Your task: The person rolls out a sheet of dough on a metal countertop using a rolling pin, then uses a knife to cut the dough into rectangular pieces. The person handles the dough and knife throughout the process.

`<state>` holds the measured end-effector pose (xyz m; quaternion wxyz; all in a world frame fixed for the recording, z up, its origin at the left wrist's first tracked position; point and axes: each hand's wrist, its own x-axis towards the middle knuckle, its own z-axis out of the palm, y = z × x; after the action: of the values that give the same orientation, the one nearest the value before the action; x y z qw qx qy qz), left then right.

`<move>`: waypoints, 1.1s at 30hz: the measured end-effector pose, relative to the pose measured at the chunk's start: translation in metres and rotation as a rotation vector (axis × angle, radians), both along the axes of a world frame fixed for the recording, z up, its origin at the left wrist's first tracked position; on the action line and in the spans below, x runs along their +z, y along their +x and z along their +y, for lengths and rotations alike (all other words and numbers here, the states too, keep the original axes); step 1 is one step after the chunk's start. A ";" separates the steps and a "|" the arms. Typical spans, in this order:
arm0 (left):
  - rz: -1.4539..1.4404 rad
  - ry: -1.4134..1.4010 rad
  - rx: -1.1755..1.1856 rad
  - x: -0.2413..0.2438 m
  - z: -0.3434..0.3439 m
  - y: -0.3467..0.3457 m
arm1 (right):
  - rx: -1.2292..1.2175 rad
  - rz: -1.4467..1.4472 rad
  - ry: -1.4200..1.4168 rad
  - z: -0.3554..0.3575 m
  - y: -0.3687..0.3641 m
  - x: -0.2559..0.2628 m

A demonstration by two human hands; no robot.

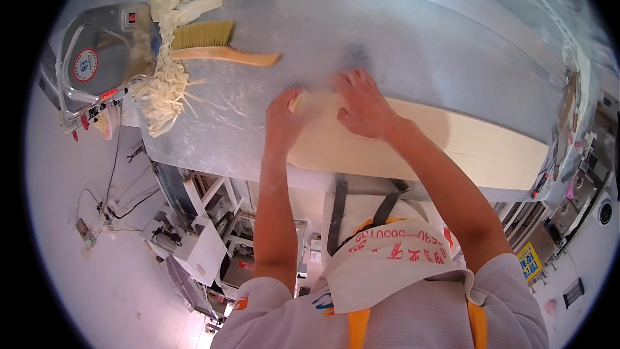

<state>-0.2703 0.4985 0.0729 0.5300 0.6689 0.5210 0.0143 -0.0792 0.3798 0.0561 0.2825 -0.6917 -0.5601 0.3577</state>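
Note:
A long, pale sheet of dough (484, 148) lies along the near edge of the metal worktop, reaching far to the right. At its left end my left hand (286, 114) pinches the upper corner, where a bit of dough stands up between thumb and fingers. My right hand (361, 104) is over the dough's upper edge, fingers spread and slightly blurred; whether it presses on the sheet I cannot tell. A wooden-handled bench brush (227, 53) rests to the left, bristles away from me. Beside it is a heap of cut dough strips (164, 87).
A metal machine with a red switch (104, 58) stands at the far left of the worktop (232, 121). More folded dough pieces (201, 7) lie beyond the brush. Tools lie along the right edge. A white box (201, 254) and shelving are below the worktop.

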 end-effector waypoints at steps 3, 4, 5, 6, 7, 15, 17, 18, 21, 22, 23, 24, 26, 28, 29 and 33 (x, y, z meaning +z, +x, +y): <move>-0.075 0.156 -0.073 -0.008 -0.005 -0.013 | 0.093 -0.046 -0.001 0.011 0.003 0.001; -0.118 0.115 -0.056 -0.007 -0.006 -0.014 | 0.122 -0.064 0.023 0.013 0.003 0.000; -0.161 0.073 -0.041 -0.005 -0.006 -0.013 | 0.149 -0.082 0.046 0.014 0.004 -0.002; -0.162 0.038 -0.064 -0.001 -0.004 -0.012 | 0.167 -0.044 0.079 0.014 0.004 -0.007; -0.164 0.002 -0.088 0.004 -0.002 -0.010 | 0.183 -0.006 0.111 0.014 0.005 -0.012; -0.086 -0.069 -0.280 0.002 0.035 -0.002 | 0.307 -0.035 -0.075 0.024 0.015 -0.008; -0.019 -0.121 -0.349 0.009 0.043 0.004 | 0.292 -0.084 0.027 0.023 0.013 -0.010; -0.002 -0.111 -0.347 0.009 0.043 0.004 | 0.285 -0.133 0.043 0.021 0.010 -0.013; 0.033 -0.060 -0.357 0.010 0.040 0.002 | 0.244 -0.224 0.042 0.018 0.000 -0.016; 0.035 -0.029 -0.371 0.013 0.039 0.002 | 0.215 -0.217 0.008 0.019 -0.002 -0.014; 0.038 0.001 -0.385 0.016 0.037 0.002 | 0.186 -0.211 -0.025 0.020 -0.005 -0.012; 0.015 0.032 -0.401 0.018 0.034 0.001 | 0.187 -0.230 -0.092 0.023 -0.007 -0.008; -0.030 0.093 -0.431 0.021 0.026 -0.002 | 0.189 -0.268 -0.226 0.027 -0.011 0.001; -0.079 0.324 -0.517 0.010 0.011 -0.013 | 0.218 -0.311 -0.182 0.021 -0.013 -0.003; -0.103 0.441 -0.558 0.005 0.004 -0.017 | 0.233 -0.333 -0.159 0.017 -0.013 -0.006; -0.229 0.556 -0.553 0.010 -0.021 -0.033 | 0.096 -0.136 -0.079 0.000 -0.006 0.013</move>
<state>-0.3030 0.4773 0.0831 0.3674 0.8957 0.2352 0.0859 -0.0851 0.3793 0.0692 0.1990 -0.6973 -0.5960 0.3450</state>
